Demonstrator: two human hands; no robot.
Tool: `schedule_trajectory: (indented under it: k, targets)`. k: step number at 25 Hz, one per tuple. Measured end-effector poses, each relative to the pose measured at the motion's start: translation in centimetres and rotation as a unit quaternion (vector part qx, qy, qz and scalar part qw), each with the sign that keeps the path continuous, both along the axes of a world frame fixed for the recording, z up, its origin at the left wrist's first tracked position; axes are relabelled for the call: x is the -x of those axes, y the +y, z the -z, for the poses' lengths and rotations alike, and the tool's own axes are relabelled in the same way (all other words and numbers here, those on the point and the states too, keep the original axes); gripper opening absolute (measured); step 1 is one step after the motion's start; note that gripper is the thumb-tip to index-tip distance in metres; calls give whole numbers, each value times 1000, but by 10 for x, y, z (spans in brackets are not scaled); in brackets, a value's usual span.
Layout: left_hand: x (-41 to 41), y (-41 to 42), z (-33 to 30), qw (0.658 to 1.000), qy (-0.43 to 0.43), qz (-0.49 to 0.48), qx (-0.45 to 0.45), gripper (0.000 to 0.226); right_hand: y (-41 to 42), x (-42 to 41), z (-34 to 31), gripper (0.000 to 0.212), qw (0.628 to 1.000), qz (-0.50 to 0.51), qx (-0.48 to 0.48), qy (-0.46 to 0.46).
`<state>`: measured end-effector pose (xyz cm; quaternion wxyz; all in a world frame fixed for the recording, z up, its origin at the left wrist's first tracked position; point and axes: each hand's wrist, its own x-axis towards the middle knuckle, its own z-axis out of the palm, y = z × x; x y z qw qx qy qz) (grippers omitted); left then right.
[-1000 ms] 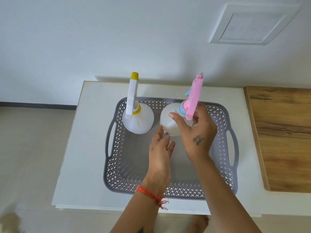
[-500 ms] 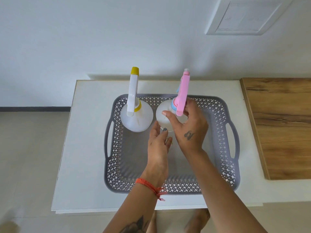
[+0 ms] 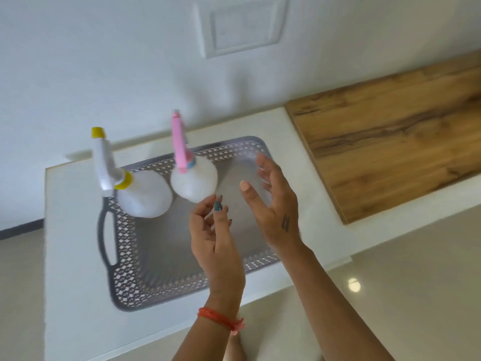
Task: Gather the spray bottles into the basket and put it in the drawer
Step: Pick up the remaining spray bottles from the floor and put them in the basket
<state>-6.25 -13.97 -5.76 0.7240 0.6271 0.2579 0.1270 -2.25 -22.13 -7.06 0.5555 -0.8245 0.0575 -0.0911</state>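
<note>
Head view: both spray bottles, the yellow-capped bottle (image 3: 141,194) and the pink-topped bottle (image 3: 194,182), stand side by side in the grey basket (image 3: 122,259) on the white table (image 3: 73,230). My left hand (image 3: 214,246) and right hand (image 3: 274,204) hover over the basket, fingers loose, holding nothing.

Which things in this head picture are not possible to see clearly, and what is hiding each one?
- Basket: the near right corner and right handle are covered by the left hand and right hand.
- Drawer: not in the frame.
- Yellow-capped bottle and pink-trigger bottle: motion blur; liquid level unreadable.
- Wall plate: blurred, details unclear.
- Wooden top: cut by the right edge.
</note>
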Motion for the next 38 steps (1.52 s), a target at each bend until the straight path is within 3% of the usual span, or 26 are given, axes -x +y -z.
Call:
schedule_trajectory:
  k: [3, 8, 15, 21, 27, 38]
  targets:
    - [8, -55, -14, 989, -56, 136, -16, 28, -55, 33, -10, 66, 998, 43, -37, 13]
    - [52, -170, -24, 954, -31, 295, -39, 45, -172, 116, -15, 69, 984, 157, -76, 15]
    - [206, -351, -18, 889, -18, 455, -44, 45, -338, 306, -11, 69, 942, 320, -99, 13]
    - [364, -483, -17, 806, 5, 589, -47, 50, -453, 487, -22, 74, 858, 492, -146, 13]
    - [476, -578, -5, 721, 26, 691, -55, 49, -521, 617, -18, 61, 760, 620, -195, -21]
    - [523, -721, 94, 630, 57, 762, -143, 46, -626, 670, 87, 59, 649, 707, -281, -6]
